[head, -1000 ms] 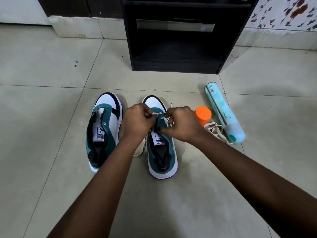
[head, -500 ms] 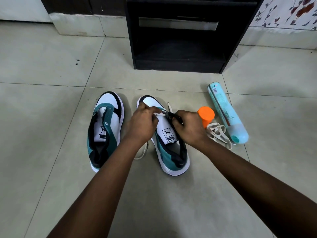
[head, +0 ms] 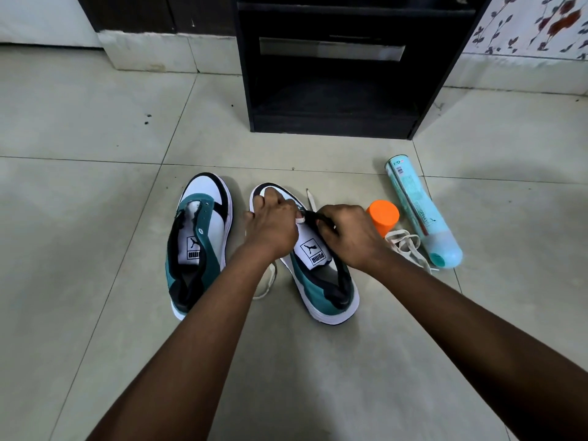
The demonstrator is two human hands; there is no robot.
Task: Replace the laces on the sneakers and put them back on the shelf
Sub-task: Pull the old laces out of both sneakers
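Observation:
Two white, teal and black sneakers stand on the tiled floor. The left sneaker [head: 199, 246] has no lace and nobody touches it. Both my hands work at the front eyelets of the right sneaker [head: 321, 281], which is turned with its heel to the right. My left hand [head: 273, 224] pinches a cream lace [head: 265, 281] at the eyelet; the lace trails down between the shoes. My right hand [head: 346, 233] grips the shoe's black eyelet flap. One lace tip [head: 310, 198] sticks out past the toe.
A black shelf unit [head: 334, 116] stands open just beyond the shoes. To the right lie a teal spray can [head: 420, 211], its orange cap [head: 381, 216] and a loose bundle of cream laces [head: 405, 246]. Bare tiles surround everything.
The right sneaker has swung its heel to the right and tipped, showing its white tongue label. Both hands stayed at its front eyelets, shifting slightly with the shoe.

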